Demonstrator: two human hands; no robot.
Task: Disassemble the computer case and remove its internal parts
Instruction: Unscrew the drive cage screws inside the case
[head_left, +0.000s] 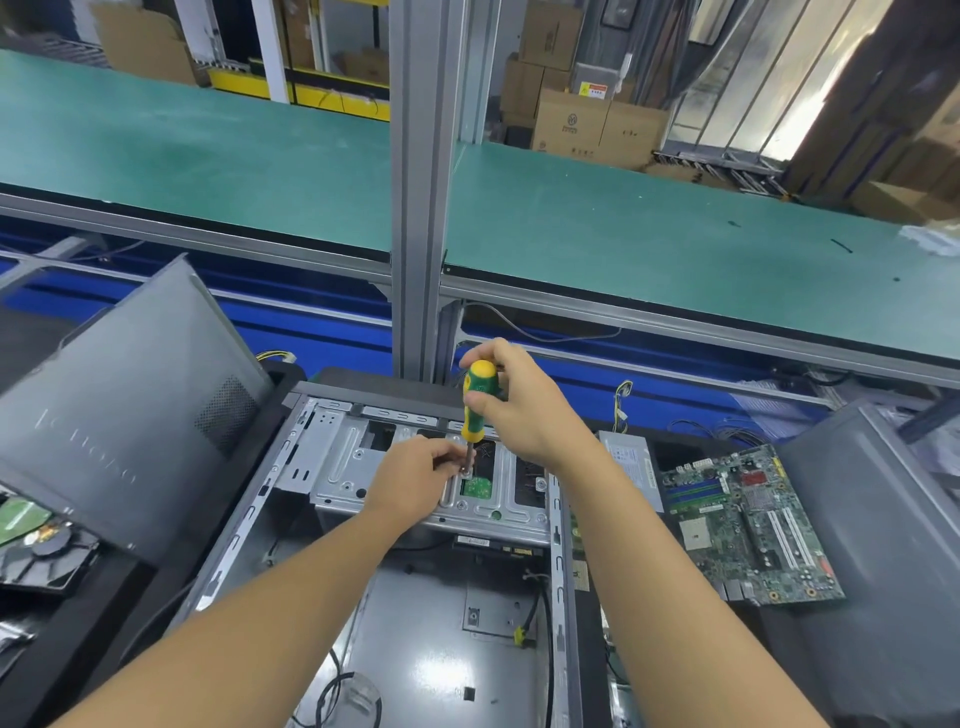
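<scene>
- Computer case (426, 665) lies open on its side, right below the person. The floor is mostly stripped, with a few loose cables left.
- Drive cage (337, 467) spans the case's far end and is not yet out. It is sheet steel, so likely stiff and light with sharp edges. Once freed, best lifted by its outer flanges.
- Left hand (410, 478): fingertips pinch the lower shaft of the screwdriver (478, 395), steadying its tip on a screw in the cage top.
- Right hand (524, 410): fingers wrapped round the green-yellow handle, shaft near upright.
- Motherboard (748, 525) lies flat to the right of the case, already out. It looks fragile, so handle it by the edges only.
- Side panel (119, 415) leans to the left of the case.
- Green bench (208, 156) runs beyond.
</scene>
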